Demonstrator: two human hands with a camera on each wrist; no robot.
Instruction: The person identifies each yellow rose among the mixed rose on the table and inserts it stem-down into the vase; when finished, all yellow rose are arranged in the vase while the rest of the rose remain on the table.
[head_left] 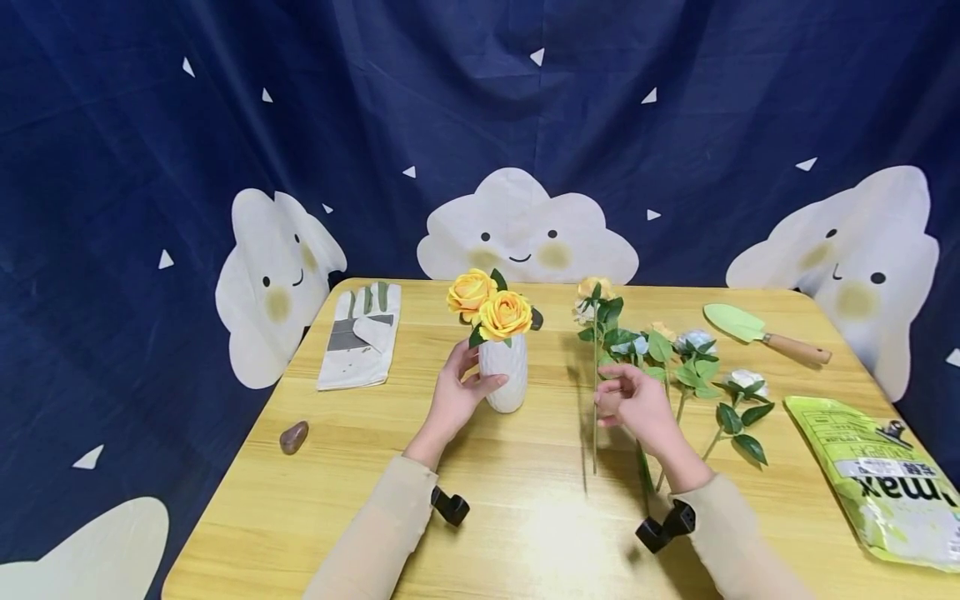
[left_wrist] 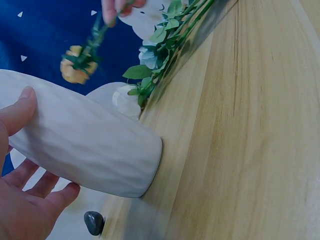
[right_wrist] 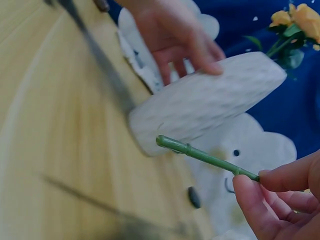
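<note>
My left hand (head_left: 459, 390) holds the side of a white textured vase (head_left: 507, 377), which stands upright on the table with two orange-yellow artificial roses (head_left: 505, 316) at its top. In the left wrist view the thumb lies on one side of the vase (left_wrist: 95, 135) and the fingers on the other. To the right of the vase, my right hand (head_left: 637, 404) pinches the green stem of a yellow artificial rose (head_left: 596, 289), bloom up. The right wrist view shows the bare lower end of that stem (right_wrist: 210, 159) sticking out past the thumb and fingertip, apart from the vase.
Several artificial flowers, including a blue one (head_left: 696, 340) and a white one (head_left: 747, 382), lie right of centre. Beyond them are a green trowel (head_left: 735, 322) and a green bag (head_left: 873, 487). Gloves (head_left: 363, 337) and a brown stone (head_left: 294, 437) lie left; dark stones (head_left: 537, 318) sit behind the vase.
</note>
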